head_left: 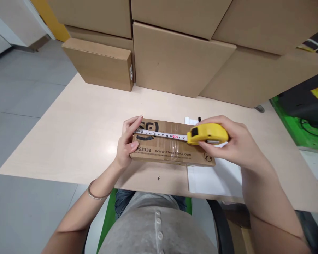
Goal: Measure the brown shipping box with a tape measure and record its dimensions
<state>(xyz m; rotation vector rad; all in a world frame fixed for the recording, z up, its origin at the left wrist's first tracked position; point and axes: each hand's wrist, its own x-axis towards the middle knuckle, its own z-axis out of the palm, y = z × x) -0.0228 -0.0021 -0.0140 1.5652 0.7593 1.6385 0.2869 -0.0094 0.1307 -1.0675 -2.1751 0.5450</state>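
"Where does everything sit?"

"On my remote feed, the parcel (169,145) lies on the table (69,116), the tape blade (163,135) across its top. I see the left hand (124,148) at the parcel's left end, the right hand (235,144) around the tape measure (212,133) by its right end."

"And around that?"

"Paper (214,180) on the table to the right (partly hidden by the parcel). Stacked cartons (172,60) stand behind, with a box (100,67) before them on the left."
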